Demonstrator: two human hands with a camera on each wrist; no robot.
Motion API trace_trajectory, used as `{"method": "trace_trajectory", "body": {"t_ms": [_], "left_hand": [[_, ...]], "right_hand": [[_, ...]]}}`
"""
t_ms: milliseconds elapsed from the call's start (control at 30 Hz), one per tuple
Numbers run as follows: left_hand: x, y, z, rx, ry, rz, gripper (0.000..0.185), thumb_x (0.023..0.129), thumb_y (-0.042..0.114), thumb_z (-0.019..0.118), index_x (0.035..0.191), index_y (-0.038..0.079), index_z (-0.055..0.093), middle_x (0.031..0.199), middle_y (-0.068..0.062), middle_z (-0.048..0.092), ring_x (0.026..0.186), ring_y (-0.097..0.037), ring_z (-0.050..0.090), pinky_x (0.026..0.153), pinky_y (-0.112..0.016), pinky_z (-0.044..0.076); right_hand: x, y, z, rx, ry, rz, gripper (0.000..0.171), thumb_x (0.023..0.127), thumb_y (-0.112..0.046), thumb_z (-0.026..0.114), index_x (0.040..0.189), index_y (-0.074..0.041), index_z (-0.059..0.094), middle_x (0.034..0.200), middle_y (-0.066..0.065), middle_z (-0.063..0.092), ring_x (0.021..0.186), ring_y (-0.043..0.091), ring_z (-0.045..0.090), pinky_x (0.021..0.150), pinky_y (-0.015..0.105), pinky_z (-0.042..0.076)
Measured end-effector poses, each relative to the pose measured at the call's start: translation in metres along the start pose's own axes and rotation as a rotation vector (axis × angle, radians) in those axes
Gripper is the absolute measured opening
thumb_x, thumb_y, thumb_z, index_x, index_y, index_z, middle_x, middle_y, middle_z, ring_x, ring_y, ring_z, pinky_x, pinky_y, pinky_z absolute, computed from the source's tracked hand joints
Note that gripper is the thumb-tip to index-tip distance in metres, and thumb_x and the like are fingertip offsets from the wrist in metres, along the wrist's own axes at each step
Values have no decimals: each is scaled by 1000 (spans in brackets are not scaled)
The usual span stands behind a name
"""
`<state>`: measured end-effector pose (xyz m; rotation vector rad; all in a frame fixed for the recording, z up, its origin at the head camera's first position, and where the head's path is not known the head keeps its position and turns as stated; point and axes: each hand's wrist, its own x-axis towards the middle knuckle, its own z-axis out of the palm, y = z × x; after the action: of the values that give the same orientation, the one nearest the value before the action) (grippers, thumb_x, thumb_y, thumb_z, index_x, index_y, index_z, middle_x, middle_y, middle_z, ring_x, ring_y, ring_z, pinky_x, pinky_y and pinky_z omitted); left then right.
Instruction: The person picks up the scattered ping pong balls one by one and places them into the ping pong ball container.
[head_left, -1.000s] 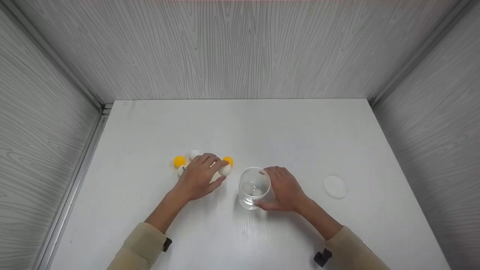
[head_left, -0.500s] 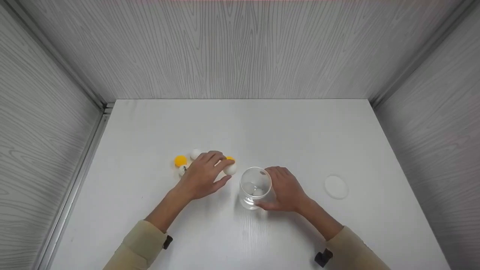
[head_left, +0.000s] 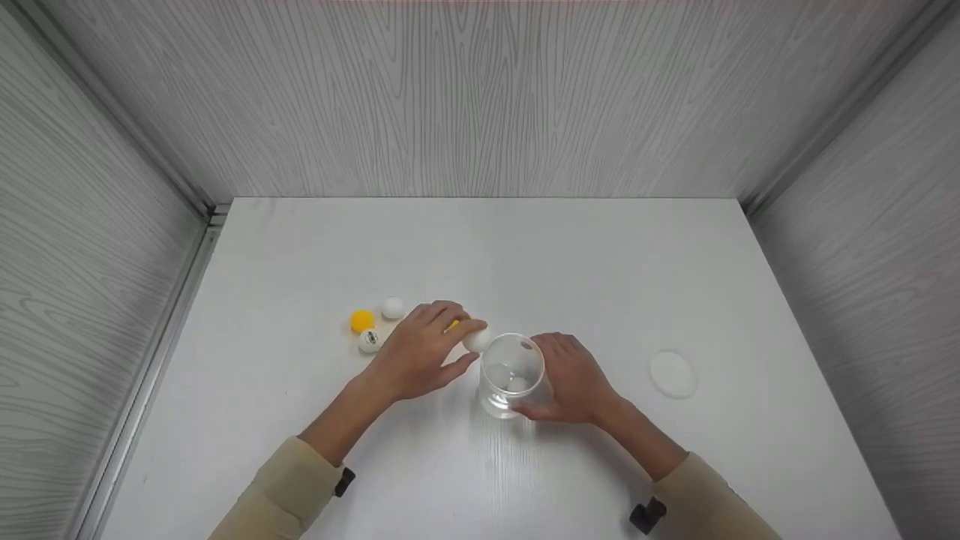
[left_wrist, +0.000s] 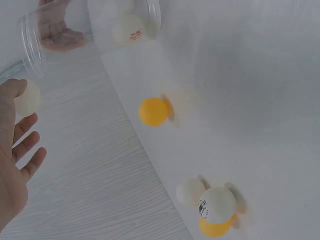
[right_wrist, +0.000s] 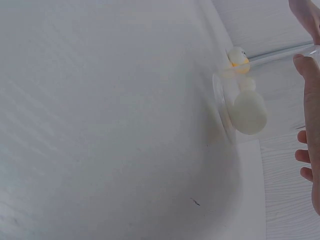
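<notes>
My left hand (head_left: pixel 424 352) pinches a white ping-pong ball (head_left: pixel 477 342) between thumb and forefinger, just left of the rim of a clear jar (head_left: pixel 495 406). The jar stands upright on the table, and my right hand (head_left: pixel 574 382) holds its right side. White balls (head_left: pixel 516 384) lie at the bottom of the jar; one bears red print in the left wrist view. An orange ball (left_wrist: pixel 153 111) sits alone on the table, mostly hidden behind my left fingers in the head view.
Left of my left hand lie an orange ball (head_left: pixel 362 321), a plain white ball (head_left: pixel 392 307) and a white ball with dark print (head_left: pixel 369 341). A flat, round, whitish disc (head_left: pixel 673 374) lies at the right. Wood-grained panels (head_left: pixel 480 97) enclose the white table.
My left hand has carried the white ping-pong ball rightward to the jar's rim. The right hand and the jar have stayed in place.
</notes>
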<state>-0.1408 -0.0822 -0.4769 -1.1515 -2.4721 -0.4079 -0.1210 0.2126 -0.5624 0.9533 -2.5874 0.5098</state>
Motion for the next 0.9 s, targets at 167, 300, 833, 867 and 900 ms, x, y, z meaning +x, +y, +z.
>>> {"method": "trace_trajectory", "body": {"t_ms": [167, 300, 833, 867, 900], "left_hand": [[4, 6, 1, -32, 7, 2, 38, 92, 30, 81, 127, 19, 70, 115, -1, 72, 115, -21, 66, 102, -37, 58], [6, 9, 3, -29, 11, 20, 39, 91, 32, 82, 126, 19, 70, 115, -1, 72, 116, -21, 66, 101, -36, 58], [14, 22, 17, -53, -16, 79, 37, 97, 36, 75, 129, 18, 69, 116, 0, 71, 115, -18, 66, 103, -35, 57], [14, 23, 18, -54, -18, 78, 38, 97, 37, 74, 129, 18, 69, 116, 0, 71, 115, -18, 66, 103, -35, 57], [14, 23, 19, -55, -19, 75, 38, 97, 37, 74, 129, 18, 69, 116, 0, 72, 115, -18, 66, 103, -35, 57]], "right_hand": [[0, -1, 0, 6, 4, 4, 87, 77, -75, 74, 130, -9, 59, 116, 3, 69, 109, 21, 68, 100, 44, 57], [1, -1, 0, 7, 1, 4, 86, 79, -76, 72, 130, -8, 60, 116, 3, 69, 109, 21, 68, 100, 45, 57], [2, -1, -1, -4, -24, 5, 82, 79, -74, 74, 129, -11, 58, 116, 2, 70, 107, 20, 68, 102, 43, 57], [2, -1, -1, -4, -26, 8, 81, 79, -73, 74, 129, -12, 58, 116, 2, 70, 107, 20, 68, 102, 43, 57], [2, -1, -1, -3, -25, 9, 81, 78, -73, 75, 129, -12, 58, 116, 2, 70, 107, 20, 68, 102, 43, 57]]}}
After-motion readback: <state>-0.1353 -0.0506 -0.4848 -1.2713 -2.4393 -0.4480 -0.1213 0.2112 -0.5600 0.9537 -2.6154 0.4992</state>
